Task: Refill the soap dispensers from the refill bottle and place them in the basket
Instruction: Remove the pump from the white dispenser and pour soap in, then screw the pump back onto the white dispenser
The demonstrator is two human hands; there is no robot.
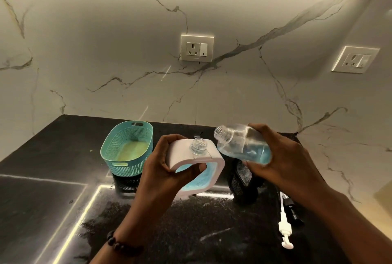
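Note:
My left hand [167,168] grips a white soap dispenser [210,168] with a blue window, held above the counter. Its threaded neck [199,146] is uncapped and points up. My right hand [282,157] holds a clear refill bottle [244,144] tipped on its side, open mouth toward the left, just above and right of the dispenser's neck. Blue liquid pools in the bottle's lower part. A teal perforated basket [127,144] stands on the counter to the left of the dispenser, with nothing in it.
A white pump head [285,228] lies on the black counter [42,157] at right, a black piece [292,210] beside it. A dark object [241,185] stands under the refill bottle. Marble wall with two sockets [197,48] behind.

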